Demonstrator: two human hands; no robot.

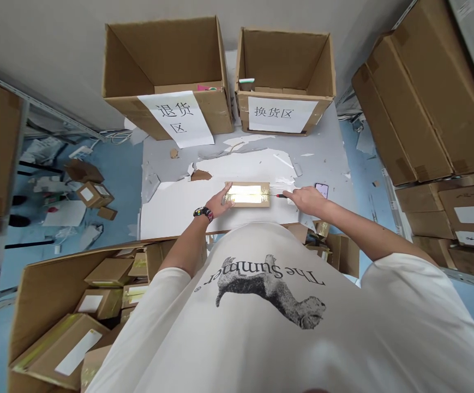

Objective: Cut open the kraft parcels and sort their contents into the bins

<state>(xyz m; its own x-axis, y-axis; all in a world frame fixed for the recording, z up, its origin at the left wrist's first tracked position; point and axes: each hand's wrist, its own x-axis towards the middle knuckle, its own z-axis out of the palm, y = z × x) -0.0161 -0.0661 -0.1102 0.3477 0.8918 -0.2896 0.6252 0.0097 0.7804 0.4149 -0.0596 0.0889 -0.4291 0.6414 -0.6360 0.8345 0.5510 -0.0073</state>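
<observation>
Brown box [248, 195] on white sheet [179, 207] on tabletop [322, 147]. Left hand [219, 204] partly spread, holding box's left end. Right hand [307, 199] curled round red tool [280, 196], thin tip at right end. Could slip off tape [265, 191] if pushed hard, poke left hand.

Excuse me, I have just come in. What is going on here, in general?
A person is working at a table. The left hand holds the left end of a small taped box, which lies flat and looks closed. The right hand grips a thin tool pointed at its right end; whether the tip touches is too small to tell. Two large open cartons stand behind.
</observation>
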